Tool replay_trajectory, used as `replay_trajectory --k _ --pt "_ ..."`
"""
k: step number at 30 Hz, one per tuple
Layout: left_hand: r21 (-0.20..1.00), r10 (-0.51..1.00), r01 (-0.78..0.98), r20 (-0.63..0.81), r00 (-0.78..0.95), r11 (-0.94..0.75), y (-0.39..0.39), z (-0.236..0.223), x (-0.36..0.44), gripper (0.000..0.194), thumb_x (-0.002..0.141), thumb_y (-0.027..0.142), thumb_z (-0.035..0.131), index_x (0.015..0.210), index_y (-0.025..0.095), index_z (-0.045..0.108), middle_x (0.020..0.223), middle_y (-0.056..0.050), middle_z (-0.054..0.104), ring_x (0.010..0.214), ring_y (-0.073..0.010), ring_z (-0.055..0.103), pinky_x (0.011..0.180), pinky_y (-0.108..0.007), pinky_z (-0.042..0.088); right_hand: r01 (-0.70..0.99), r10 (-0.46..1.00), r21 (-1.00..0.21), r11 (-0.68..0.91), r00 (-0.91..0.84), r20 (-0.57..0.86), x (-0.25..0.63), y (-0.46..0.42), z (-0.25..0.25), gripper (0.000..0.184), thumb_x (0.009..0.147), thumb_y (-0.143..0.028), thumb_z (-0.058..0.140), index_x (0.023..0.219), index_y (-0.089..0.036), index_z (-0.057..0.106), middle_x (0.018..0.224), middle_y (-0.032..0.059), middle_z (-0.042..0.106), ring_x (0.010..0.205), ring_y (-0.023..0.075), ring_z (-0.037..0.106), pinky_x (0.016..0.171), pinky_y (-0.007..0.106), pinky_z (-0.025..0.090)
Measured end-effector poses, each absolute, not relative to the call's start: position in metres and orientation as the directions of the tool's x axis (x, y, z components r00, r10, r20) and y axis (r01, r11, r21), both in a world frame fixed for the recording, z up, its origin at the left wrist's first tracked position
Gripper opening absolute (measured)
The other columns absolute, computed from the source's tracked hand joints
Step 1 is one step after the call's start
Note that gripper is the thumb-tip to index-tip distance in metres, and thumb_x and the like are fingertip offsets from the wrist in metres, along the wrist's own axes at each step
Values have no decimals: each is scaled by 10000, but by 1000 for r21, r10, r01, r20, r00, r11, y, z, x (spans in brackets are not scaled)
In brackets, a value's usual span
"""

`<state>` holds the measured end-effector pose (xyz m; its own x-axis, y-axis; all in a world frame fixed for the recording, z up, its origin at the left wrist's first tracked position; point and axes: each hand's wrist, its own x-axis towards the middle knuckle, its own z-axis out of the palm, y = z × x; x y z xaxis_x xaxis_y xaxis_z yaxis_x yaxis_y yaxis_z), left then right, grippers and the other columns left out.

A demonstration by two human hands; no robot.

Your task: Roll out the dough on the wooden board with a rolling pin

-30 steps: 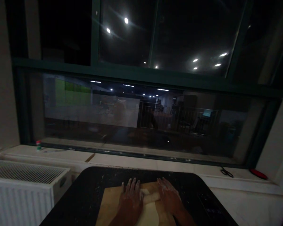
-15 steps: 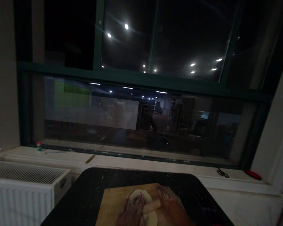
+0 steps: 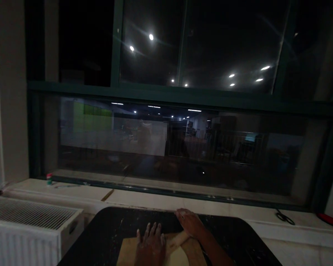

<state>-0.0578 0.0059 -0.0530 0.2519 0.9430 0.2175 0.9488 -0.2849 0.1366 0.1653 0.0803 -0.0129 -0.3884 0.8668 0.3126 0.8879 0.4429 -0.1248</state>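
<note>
A pale wooden rolling pin point(image 3: 178, 239) lies slantwise over a flattened sheet of dough point(image 3: 178, 257) on a wooden board point(image 3: 127, 248). My right hand point(image 3: 191, 224) is over the pin's far right end, its fingers bent together beyond the pin. My left hand point(image 3: 151, 244), whitened with flour, is at the pin's other end with fingers spread and pointing forward. Its palm is turned down, so whether it presses on the pin is hidden. The dough's lower part runs out of the picture.
The board rests on a dark table point(image 3: 100, 236) dusted with flour. Behind it a white sill point(image 3: 155, 197) carries scissors point(image 3: 285, 217), a red oval object point(image 3: 329, 220) and a small red-and-green container point(image 3: 49, 179). A radiator point(image 3: 33, 229) stands at the left, below a dark window.
Both hands have moved forward on the board, with the rolling pin between them. The left hand's fingers now extend past the dough. The view has tilted slightly, shifting the scissors rightward.
</note>
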Motion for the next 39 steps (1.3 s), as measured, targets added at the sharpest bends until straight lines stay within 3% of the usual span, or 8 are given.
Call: replay_trajectory --k 6,11,17,22,26,32,36,39 --pt "149 880 915 368 300 -374 -13 -68 -36 485 1030 348 386 1478 242 537 1509 -104 518 1411 -363 465 1142 -671 377 904 901 -162 396 -348 259 194 52 -30 513 1046 -305 246 1308 -180 669 1430 102 612 1398 241 499 1210 448 352" --pt "-11 683 883 628 372 -470 -36 -82 -24 433 995 317 488 1403 251 617 1470 -55 571 1354 -338 541 1120 -554 465 913 909 -170 371 -321 265 218 -5 -32 472 1040 -318 321 1401 -172 588 1505 100 527 1466 246 396 1221 459 354" --pt "-167 400 752 763 508 -637 -67 -67 -40 427 1001 317 519 1419 256 581 1413 1 638 1302 -224 595 1178 -383 408 946 929 -226 232 -146 340 235 -83 -52 450 1057 -462 317 1370 -328 612 1452 3 586 1387 257 513 1193 573 378" --pt "-213 349 652 703 619 -728 -80 -55 -58 437 1025 230 456 1455 260 527 1377 -2 666 1257 -165 628 1140 -310 451 940 848 -67 335 -270 457 244 -116 -85 419 1037 -438 394 1406 -349 570 1422 -8 588 1307 263 585 1129 505 479" --pt "-167 421 649 636 646 -742 -66 -45 -56 474 1045 233 419 1518 235 444 1469 -36 588 1333 -199 569 1139 -365 466 955 859 -15 297 -261 442 235 -102 -81 446 1035 -382 386 1459 -317 508 1492 -1 502 1384 271 496 1114 501 490" --pt "19 799 834 297 522 -552 -11 -20 -31 496 1049 305 374 1531 222 450 1556 -92 457 1437 -319 431 1126 -566 448 991 969 -85 106 -84 231 210 -37 -25 490 1023 -277 308 1478 -264 490 1577 38 424 1507 268 316 1219 589 271" --pt "21 864 899 286 414 -437 9 -17 -20 515 1019 306 398 1512 179 482 1546 -163 441 1426 -408 416 1075 -708 415 990 975 -113 85 -59 212 207 -6 -16 487 1038 -337 277 1430 -250 553 1562 60 458 1489 279 360 1195 601 301" --pt "3 857 908 331 395 -420 2 -27 -19 528 1020 299 379 1518 150 469 1572 -169 398 1468 -397 348 1140 -695 340 987 974 -119 110 -83 212 210 -14 -19 492 1043 -342 261 1444 -264 536 1579 29 434 1504 250 332 1217 563 280"
